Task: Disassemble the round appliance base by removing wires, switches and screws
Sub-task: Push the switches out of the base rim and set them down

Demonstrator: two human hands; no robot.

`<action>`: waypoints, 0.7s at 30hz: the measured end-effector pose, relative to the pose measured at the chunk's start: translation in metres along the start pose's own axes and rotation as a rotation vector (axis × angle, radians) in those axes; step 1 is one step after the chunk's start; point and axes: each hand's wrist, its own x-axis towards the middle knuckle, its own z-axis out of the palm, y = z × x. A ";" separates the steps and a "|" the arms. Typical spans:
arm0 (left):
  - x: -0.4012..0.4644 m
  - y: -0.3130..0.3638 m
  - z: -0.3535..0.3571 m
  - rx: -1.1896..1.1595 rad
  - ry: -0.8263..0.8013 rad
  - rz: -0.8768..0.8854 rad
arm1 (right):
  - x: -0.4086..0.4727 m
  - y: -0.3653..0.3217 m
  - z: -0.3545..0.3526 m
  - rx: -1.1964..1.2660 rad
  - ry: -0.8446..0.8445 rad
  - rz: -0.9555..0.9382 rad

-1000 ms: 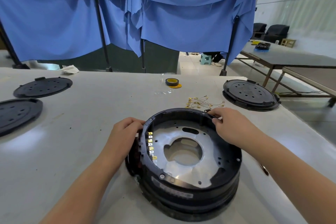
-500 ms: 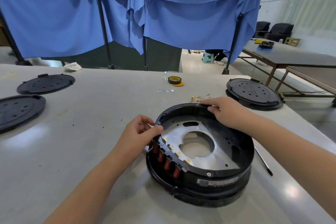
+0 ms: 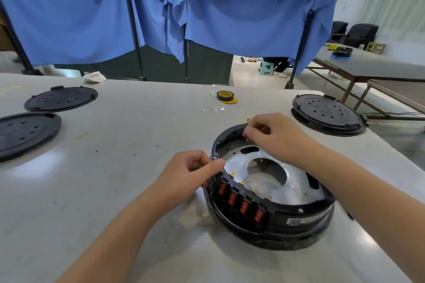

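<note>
left hand (image 3: 190, 171) curled, right hand (image 3: 273, 133) curled, forearms extended

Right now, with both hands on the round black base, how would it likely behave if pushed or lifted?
The base sits wide and low on the table, so it probably slides or turns rather than tips. Its metal plate and thick black wall suggest it is stiff and fairly heavy. The left hand and right hand grip the rim, likely a sound hold.

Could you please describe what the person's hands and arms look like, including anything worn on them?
Both the left hand and the right hand are bare: no gloves, rings, watch or wristband show. The forearms are bare too, with no sleeve in view.
</note>
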 end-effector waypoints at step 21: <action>-0.016 0.009 -0.007 0.311 -0.117 0.131 | -0.028 -0.025 0.054 -0.061 -0.398 0.192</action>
